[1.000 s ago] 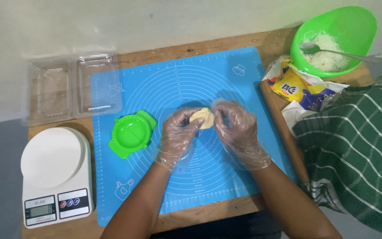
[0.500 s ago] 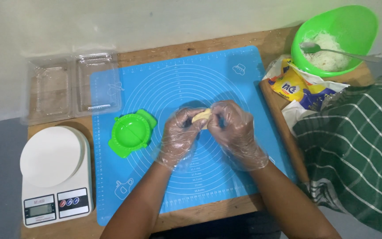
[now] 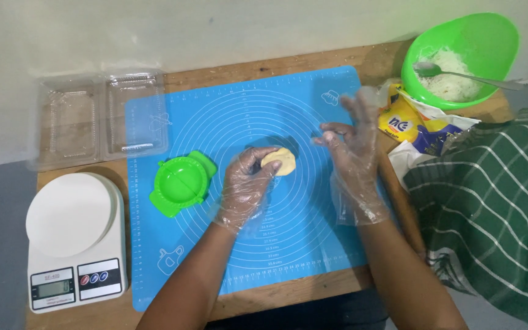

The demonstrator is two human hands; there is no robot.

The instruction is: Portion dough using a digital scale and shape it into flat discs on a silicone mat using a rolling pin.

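Pinching a small dough disc over the middle of the blue mat, the left hand grasps its edge; the right hand hovers released. It looks soft, light, easily dented; fingertip support underneath seems best.

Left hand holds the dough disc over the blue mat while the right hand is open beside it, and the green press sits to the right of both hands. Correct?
Not quite. In the head view the green press lies left of both hands. The left hand holds the dough disc over the blue mat; the right hand is open.
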